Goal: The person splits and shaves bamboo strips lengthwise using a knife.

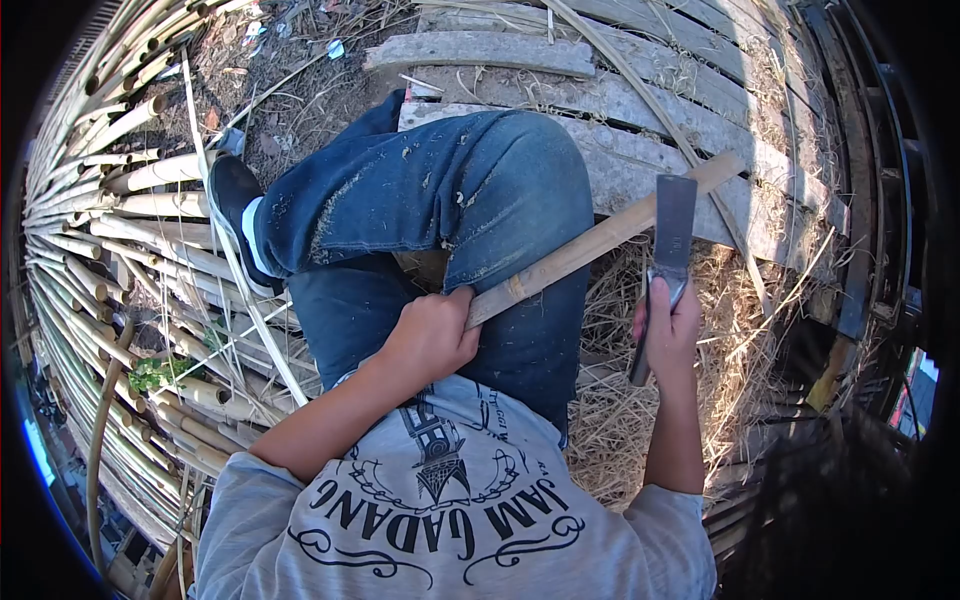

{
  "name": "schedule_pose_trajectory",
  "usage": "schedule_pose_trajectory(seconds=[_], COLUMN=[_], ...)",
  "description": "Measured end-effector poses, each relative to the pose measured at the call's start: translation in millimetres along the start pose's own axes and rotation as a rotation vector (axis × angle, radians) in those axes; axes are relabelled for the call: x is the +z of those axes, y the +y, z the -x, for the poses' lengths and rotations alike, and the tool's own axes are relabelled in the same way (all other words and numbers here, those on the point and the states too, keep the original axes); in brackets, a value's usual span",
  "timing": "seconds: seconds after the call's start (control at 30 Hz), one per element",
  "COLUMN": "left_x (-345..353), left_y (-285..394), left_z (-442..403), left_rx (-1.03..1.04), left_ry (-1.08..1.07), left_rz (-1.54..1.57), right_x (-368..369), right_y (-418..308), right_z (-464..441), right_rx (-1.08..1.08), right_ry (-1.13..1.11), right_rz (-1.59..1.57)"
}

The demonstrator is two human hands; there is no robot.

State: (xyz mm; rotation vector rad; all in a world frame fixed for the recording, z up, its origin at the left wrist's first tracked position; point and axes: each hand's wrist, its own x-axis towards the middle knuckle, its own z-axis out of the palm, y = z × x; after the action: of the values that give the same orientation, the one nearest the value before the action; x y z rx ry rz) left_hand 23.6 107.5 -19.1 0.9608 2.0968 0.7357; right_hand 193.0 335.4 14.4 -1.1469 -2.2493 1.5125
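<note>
My left hand (432, 332) is closed around the lower end of a split bamboo strip (570, 255), close to my lap. The strip slants up to the right across my raised knee, and its far end reaches over the wooden slats. In my right hand (670, 325) is a knife (676, 215) with a broad, dark, square-ended blade, held upright by its handle. The blade stands at the strip's far part and overlaps it in view; whether they touch, I cannot tell. Bits of fibre cling to my jeans (370, 195).
Many bamboo poles (165, 205) lie piled at the left. Weathered wooden slats (660, 100) fill the upper right, with a loose board (480, 52) and a long thin strip (635, 85) on them. Shavings (620, 410) cover the ground at the right.
</note>
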Motion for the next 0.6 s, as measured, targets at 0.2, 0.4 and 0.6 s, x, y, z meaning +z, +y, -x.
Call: schedule_pose_trajectory(seconds=[0.2, 0.4, 0.6], left_x=[-1, -2, -1], left_y=[-2, -3, -4], left_z=[-2, -2, -2], left_rx=[0.022, 0.012, 0.009], left_ry=[0.008, -0.007, -0.007], left_rz=[0.003, -0.018, -0.011], right_x=[2, 0, 6], right_y=[-3, 0, -9], right_z=[-3, 1, 11], right_rx=[0.082, 0.078, 0.116], right_ry=[0.088, -0.049, -0.270], right_rz=[-0.264, -0.176, -0.030])
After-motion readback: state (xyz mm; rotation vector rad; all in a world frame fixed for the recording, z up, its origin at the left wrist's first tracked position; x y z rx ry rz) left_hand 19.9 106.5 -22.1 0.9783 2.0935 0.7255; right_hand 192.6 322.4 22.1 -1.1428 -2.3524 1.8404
